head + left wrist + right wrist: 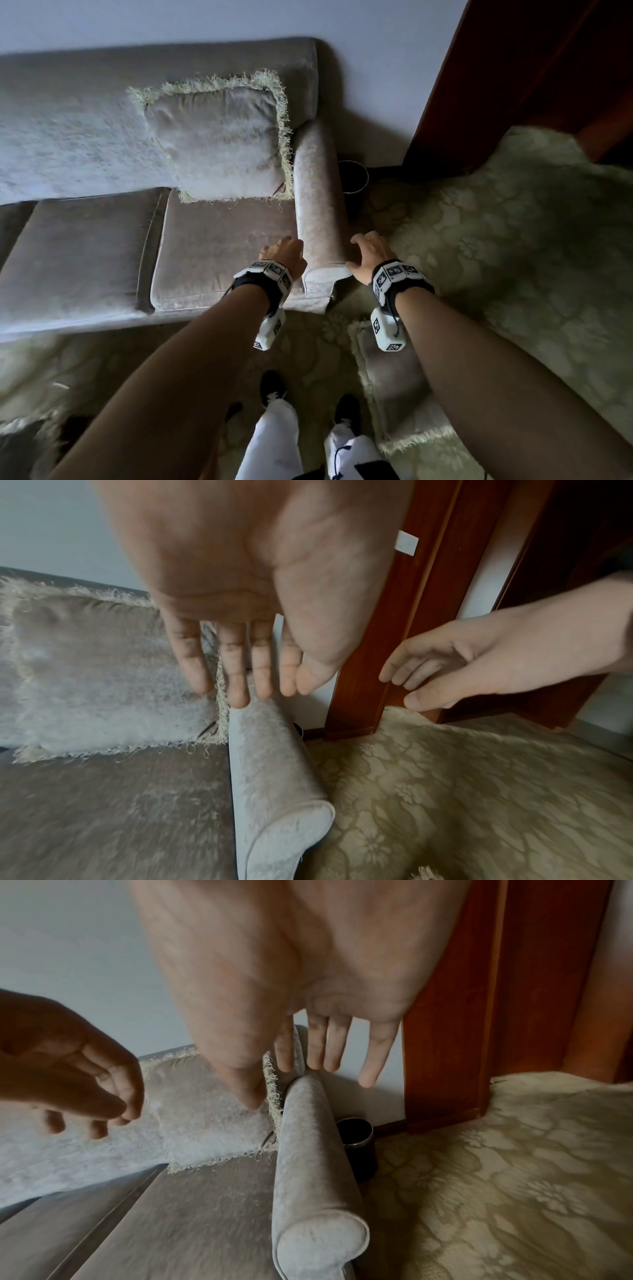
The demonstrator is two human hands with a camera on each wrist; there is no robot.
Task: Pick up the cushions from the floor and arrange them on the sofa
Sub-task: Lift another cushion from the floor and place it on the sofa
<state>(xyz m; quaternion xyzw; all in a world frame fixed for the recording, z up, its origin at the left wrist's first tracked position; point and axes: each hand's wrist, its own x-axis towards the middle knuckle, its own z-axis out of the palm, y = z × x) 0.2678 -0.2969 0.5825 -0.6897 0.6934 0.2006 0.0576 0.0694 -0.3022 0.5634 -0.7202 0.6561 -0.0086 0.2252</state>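
A beige fringed cushion (pixel 219 144) leans against the sofa (pixel 85 246) backrest beside the right armrest (pixel 320 205); the wrist views show the same cushion (pixel 95 680) (pixel 209 1115). A second fringed cushion (pixel 394 387) lies on the carpet under my right forearm. My left hand (pixel 284 251) hovers over the seat next to the armrest's front end, fingers straight and empty. My right hand (pixel 368 251) hangs on the armrest's other side, relaxed and empty. Each wrist view shows its own hand, the left hand (pixel 246 674) and the right hand (pixel 308 1069), with loose fingers and no hold.
A dark cylindrical bin (pixel 352 181) stands on the floor between the armrest and a red-brown wooden door frame (pixel 479 85). Patterned green carpet (pixel 513 240) covers the floor to the right. My feet in dark shoes (pixel 274 387) stand in front of the sofa.
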